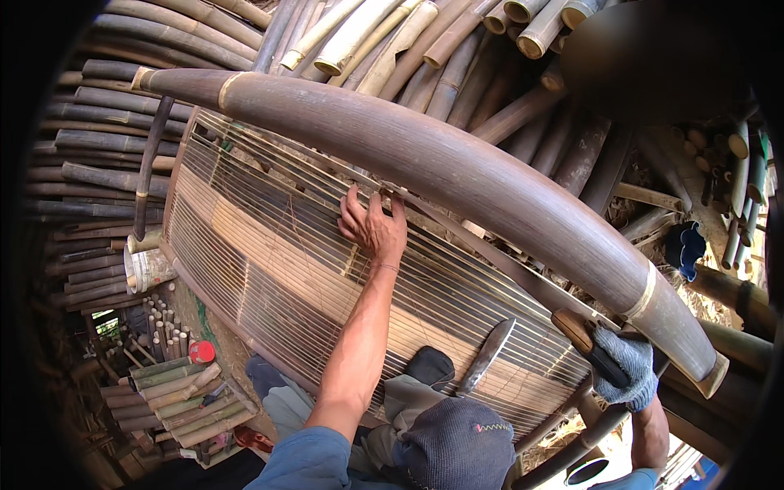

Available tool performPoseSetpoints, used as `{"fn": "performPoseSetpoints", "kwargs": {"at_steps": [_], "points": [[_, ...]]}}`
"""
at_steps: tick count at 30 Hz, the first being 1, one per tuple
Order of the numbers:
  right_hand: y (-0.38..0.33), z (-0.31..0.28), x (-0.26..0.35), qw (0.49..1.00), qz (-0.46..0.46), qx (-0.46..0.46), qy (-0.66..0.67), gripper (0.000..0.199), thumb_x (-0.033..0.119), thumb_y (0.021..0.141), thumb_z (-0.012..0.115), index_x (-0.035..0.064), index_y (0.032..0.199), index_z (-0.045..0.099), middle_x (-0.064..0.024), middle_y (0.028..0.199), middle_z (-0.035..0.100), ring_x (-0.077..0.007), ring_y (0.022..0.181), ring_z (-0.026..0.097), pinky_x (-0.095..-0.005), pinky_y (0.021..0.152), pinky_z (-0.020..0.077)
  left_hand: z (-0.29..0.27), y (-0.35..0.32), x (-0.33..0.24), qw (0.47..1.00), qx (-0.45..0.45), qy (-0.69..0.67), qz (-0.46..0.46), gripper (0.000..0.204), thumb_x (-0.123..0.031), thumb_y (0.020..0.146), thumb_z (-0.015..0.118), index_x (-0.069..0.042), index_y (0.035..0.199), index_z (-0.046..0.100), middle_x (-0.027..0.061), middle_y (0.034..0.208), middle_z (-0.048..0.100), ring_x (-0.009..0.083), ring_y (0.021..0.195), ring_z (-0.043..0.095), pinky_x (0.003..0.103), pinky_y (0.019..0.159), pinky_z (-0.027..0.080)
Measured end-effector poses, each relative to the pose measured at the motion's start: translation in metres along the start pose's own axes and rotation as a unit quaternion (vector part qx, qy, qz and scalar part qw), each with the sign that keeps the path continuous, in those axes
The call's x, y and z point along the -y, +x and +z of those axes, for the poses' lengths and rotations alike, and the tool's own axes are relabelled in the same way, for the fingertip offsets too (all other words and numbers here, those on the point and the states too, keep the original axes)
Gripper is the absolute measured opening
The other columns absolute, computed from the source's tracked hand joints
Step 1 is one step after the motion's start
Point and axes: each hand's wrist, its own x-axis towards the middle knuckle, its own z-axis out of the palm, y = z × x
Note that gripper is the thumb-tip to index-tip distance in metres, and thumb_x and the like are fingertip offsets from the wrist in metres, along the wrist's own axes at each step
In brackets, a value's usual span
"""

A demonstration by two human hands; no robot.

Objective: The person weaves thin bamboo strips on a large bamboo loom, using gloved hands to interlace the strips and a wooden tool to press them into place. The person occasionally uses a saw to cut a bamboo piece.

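Observation:
My left hand (pixel 374 224) has its bent fingers hooked over the far slats of a slatted bamboo panel (pixel 269 286). My right hand (pixel 627 367), in a grey knitted glove, grips a brown and dark handle (pixel 581 333). From that handle a long, narrow saw-like blade (pixel 498 255) runs up and left along the panel's far edge, toward my left hand; its teeth cannot be made out. A thick brown bamboo pole (pixel 425 139) spans the view just beyond both hands. On the panel, near my dark-shod foot (pixel 430 367), lies a broad knife blade (pixel 487 357).
Bamboo poles (pixel 122 151) are stacked at the left, with more cut poles (pixel 457 49) at the back. Beside the panel's left edge stands a whitish bucket (pixel 149 268). Short bamboo pieces (pixel 192 400) and a red round item (pixel 202 351) sit lower left. Blue cloth (pixel 688 249) hangs right.

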Motion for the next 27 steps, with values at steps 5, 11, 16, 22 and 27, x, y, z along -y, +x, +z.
{"fn": "performPoseSetpoints", "kwargs": {"at_steps": [5,11,16,22,27], "points": [[-0.002,0.004,-0.005,1.0,0.0,0.004,-0.001,0.042,0.004,0.067,0.067,0.0012,0.109,0.067,-0.0144,0.071,0.063,-0.0328,0.058,0.063,-0.0409,0.061,0.0501,0.008,0.0,-0.008,0.999,0.013,0.002,-0.04,0.029,-0.034,0.091,0.067,-0.008,0.098,0.076,0.0098,0.15,0.033,0.0338,0.144,0.022,0.059,0.114,0.018],[-0.008,-0.001,-0.004,0.999,0.038,0.025,-0.015,0.042,0.009,0.064,0.069,0.0037,0.106,0.07,-0.0123,0.08,0.069,-0.0317,0.067,0.068,-0.0401,0.07,0.0552,0.013,-0.002,-0.007,0.999,-0.004,-0.016,-0.03,0.028,-0.037,0.091,0.067,-0.01,0.088,0.075,0.0099,0.149,0.036,0.0368,0.144,0.025,0.062,0.112,0.022],[-0.014,0.002,-0.007,0.998,0.059,0.022,-0.013,0.042,0.01,0.064,0.069,0.0036,0.105,0.071,-0.0125,0.081,0.069,-0.0322,0.069,0.069,-0.0395,0.072,0.0556,0.016,-0.005,-0.009,0.998,-0.029,-0.037,-0.035,0.031,-0.042,0.091,0.068,-0.012,0.084,0.074,0.0093,0.15,0.036,0.0373,0.145,0.023,0.063,0.112,0.021],[0.001,0.006,-0.005,1.0,0.022,-0.004,0.003,0.036,0.005,0.067,0.064,0.0019,0.103,0.068,-0.0099,0.064,0.058,-0.0318,0.052,0.058,-0.0387,0.057,0.0474,0.018,-0.003,-0.006,0.995,-0.048,-0.045,-0.069,0.036,-0.05,0.086,0.073,-0.015,0.076,0.073,0.0071,0.148,0.038,0.0371,0.145,0.023,0.062,0.111,0.022],[-0.012,-0.001,0.001,0.993,0.097,0.063,-0.025,0.045,0.01,0.063,0.07,0.0072,0.108,0.071,-0.0115,0.079,0.068,-0.0341,0.068,0.067,-0.0436,0.077,0.0554,0.026,-0.001,-0.016,0.995,-0.046,-0.052,-0.073,0.036,-0.048,0.081,0.077,-0.014,0.07,0.071,0.0063,0.146,0.039,0.0366,0.143,0.025,0.061,0.111,0.022]]}}
